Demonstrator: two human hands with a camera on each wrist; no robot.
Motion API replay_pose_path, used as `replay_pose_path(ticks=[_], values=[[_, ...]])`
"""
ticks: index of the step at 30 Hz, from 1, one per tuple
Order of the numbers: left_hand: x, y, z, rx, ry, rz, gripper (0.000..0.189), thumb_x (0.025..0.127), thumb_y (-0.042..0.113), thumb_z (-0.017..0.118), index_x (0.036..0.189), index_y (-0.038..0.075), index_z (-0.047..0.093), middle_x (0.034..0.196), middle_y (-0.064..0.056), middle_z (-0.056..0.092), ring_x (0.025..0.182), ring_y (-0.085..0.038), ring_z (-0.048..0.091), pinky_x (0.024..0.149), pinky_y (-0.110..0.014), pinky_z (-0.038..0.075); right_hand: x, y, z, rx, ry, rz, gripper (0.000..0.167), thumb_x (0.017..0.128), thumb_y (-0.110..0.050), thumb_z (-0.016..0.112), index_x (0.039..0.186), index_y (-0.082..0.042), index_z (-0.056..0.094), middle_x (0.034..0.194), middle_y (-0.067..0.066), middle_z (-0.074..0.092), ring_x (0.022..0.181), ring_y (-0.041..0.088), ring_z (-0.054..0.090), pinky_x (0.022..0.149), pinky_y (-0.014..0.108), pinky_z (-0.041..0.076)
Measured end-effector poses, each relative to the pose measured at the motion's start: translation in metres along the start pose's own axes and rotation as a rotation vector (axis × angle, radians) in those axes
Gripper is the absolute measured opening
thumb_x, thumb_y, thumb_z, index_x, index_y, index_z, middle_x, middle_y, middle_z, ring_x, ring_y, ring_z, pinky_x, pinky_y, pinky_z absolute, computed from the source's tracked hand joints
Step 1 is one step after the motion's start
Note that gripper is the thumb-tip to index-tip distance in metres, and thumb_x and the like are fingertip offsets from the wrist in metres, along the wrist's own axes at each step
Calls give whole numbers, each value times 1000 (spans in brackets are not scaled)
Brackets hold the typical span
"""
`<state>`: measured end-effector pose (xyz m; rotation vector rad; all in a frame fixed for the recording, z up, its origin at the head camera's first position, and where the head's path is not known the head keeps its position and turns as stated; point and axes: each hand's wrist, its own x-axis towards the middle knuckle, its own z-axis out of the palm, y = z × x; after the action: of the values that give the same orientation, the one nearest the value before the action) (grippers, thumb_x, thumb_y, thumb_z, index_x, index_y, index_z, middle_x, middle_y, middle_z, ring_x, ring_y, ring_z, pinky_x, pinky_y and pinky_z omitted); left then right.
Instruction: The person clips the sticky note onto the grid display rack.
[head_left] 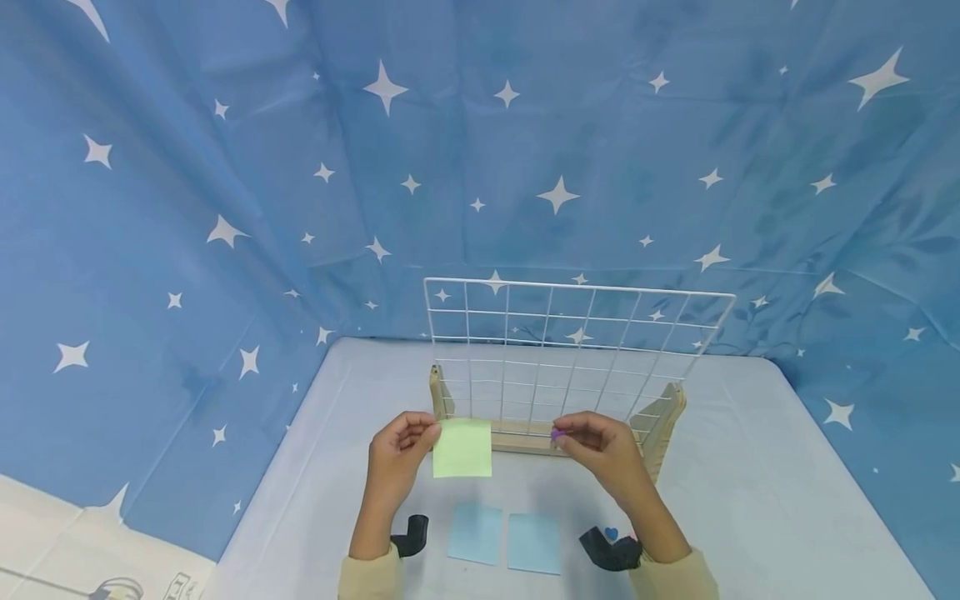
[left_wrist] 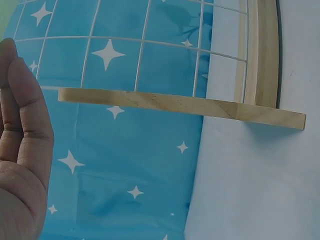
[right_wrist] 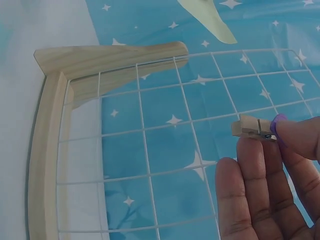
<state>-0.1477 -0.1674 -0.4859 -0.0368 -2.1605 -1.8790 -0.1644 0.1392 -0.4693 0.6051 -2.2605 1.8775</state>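
Note:
Between thumb and fingers my left hand [head_left: 402,450] pinches a pale green sticky note [head_left: 462,450] by its upper left edge, held up before the wire grid. My right hand [head_left: 603,450] pinches a small wooden clothespin [right_wrist: 252,127] with a purple piece [right_wrist: 278,124] at its thumb end. The white wire grid [head_left: 551,312] stands upright in a wooden stand [head_left: 660,425], just beyond both hands. In the left wrist view only the fingers [left_wrist: 30,100] of the left hand show, with a sliver of green at the corner.
Two light blue sticky notes [head_left: 476,533] lie side by side on the white table [head_left: 300,500], nearer the body. By the right wrist lies a small blue heart [head_left: 611,533]. A blue star-patterned cloth [head_left: 480,150] hangs behind the table.

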Motion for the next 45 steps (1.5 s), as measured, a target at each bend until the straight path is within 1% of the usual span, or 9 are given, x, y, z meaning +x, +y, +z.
replay_pose_path(ticks=[6,13,23,31,35,40,45], values=[[4,2,1,0,3,15,12,100,6,78,106,-4,74,99,-15,76,85,-10,70,77,-19,59,6,-4,1,-33,-21,-21,13,94,11,76,107,8,76,103,23,76,92,2,74,83,19,61],[8,7,1,10,1,21,14,101,8,78,107,-3,74,100,-14,76,87,-10,70,78,-20,59,13,-8,3,-17,-50,-23,13,95,9,76,108,8,76,102,22,77,90,5,74,82,20,62],[13,10,-1,10,0,19,14,101,8,77,108,-4,74,101,-15,76,87,-11,70,79,-20,59,21,-14,2,-47,-58,-28,13,95,9,75,108,8,75,101,21,77,90,4,74,83,19,61],[14,14,0,-1,-8,35,14,101,8,77,108,-4,74,102,-14,76,89,-10,69,80,-19,59,30,-20,0,-67,-51,-33,14,96,9,75,109,8,76,103,22,77,91,3,73,85,18,60],[16,14,0,4,-8,44,13,101,7,77,108,-4,74,102,-14,76,89,-10,69,81,-19,59,32,-24,0,-61,-57,-40,13,97,8,75,110,7,77,103,22,77,92,3,73,86,18,60],[17,16,0,1,-3,50,13,101,6,77,108,-4,74,103,-14,76,89,-10,69,80,-19,58,36,-27,1,-40,-66,-71,12,97,10,74,108,8,77,102,26,76,90,5,74,86,19,61],[18,18,-1,-6,0,55,13,101,7,77,108,-4,74,103,-14,76,90,-11,69,81,-20,58,39,-30,1,-45,-60,-82,12,96,11,74,107,8,77,102,24,77,89,5,74,85,18,60]])
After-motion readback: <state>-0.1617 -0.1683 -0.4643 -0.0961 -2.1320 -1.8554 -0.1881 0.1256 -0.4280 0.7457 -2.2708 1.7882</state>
